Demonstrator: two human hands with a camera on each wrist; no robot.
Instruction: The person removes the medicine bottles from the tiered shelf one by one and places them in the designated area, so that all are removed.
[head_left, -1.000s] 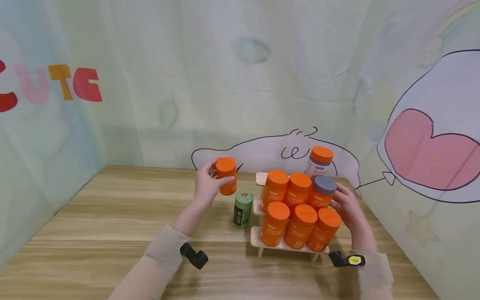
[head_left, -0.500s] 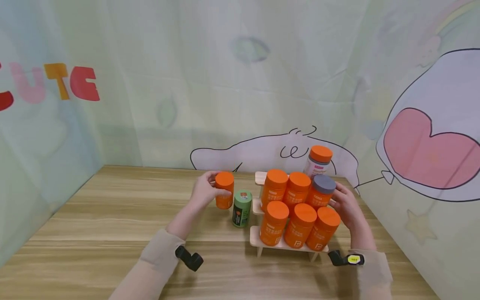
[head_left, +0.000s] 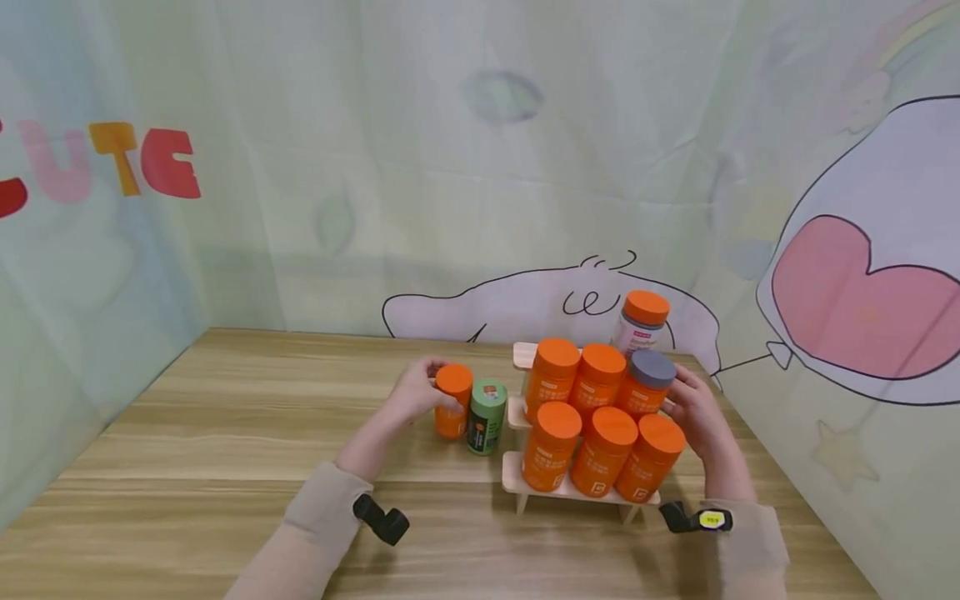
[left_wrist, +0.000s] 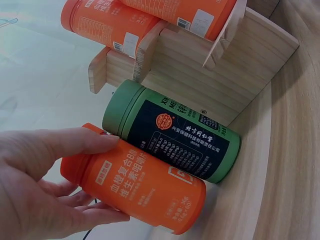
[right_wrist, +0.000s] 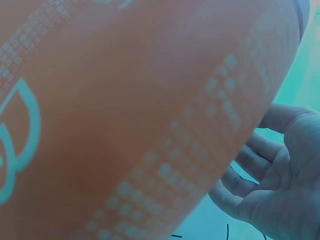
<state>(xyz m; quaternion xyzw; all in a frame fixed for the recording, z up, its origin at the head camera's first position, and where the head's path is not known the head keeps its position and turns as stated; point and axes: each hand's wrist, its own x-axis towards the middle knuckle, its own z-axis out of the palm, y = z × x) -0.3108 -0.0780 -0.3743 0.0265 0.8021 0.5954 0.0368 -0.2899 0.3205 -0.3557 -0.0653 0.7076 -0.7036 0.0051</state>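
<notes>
In the head view my left hand point(head_left: 415, 395) grips an orange supplement bottle point(head_left: 453, 400) around its upper part. Close beside it on the right stands a green canister point(head_left: 487, 418). The left wrist view shows the thumb across the orange bottle point(left_wrist: 145, 187) and the fingers around its far side, with the green canister point(left_wrist: 172, 132) right behind it. My right hand point(head_left: 699, 414) is at the right side of the grey-lidded orange bottle point(head_left: 647, 385), fingers loosely bent. In the right wrist view an orange bottle point(right_wrist: 125, 110) partly hides its fingertips.
A stepped wooden rack point(head_left: 513, 475) holds several orange bottles on its lower and middle tiers. At its top right stands an orange-lidded bottle with a pale label point(head_left: 636, 335). A printed curtain point(head_left: 315, 167) rises behind the wooden table point(head_left: 225, 433).
My left hand has lowered the orange bottle to the left side of the green canister, ending close against it. My right hand stays at the grey-lidded bottle.
</notes>
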